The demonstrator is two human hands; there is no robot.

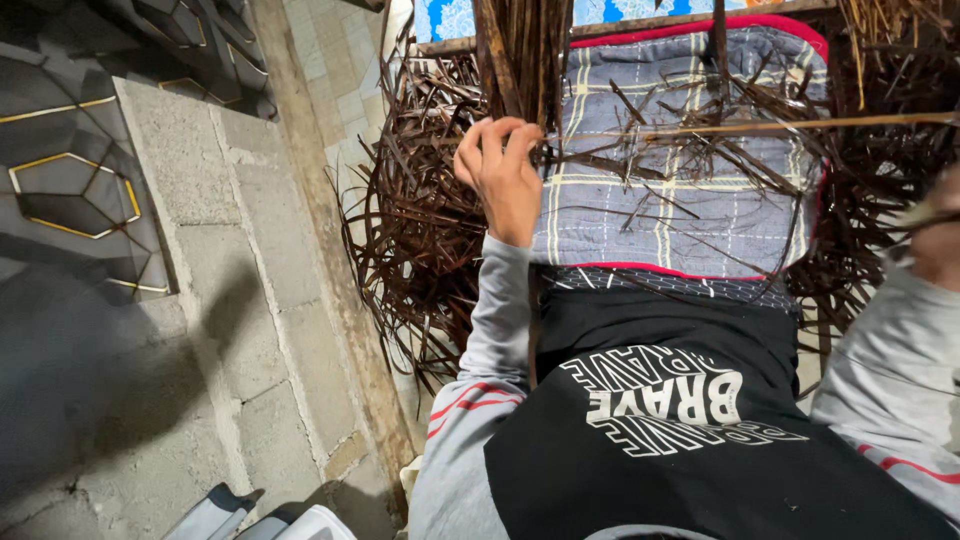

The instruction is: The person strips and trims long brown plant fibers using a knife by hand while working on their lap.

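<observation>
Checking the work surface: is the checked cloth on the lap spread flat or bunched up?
Spread flat. The cloth lies open across the lap, its red edge showing at top and bottom, with dark strips scattered over it.

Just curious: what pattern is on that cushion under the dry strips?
Grey with pale yellow-white check lines and red edging on the cushion, head view.

A home craft spot: concrete block floor (230, 300), heaped dried leaf strips (420, 230), quilted mat (690, 210).

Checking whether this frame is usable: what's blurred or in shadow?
Head view: the left hand on the dark strips is sharp; the right hand at the frame edge is motion-blurred; a soft shadow darkens the concrete blocks lower left.
</observation>
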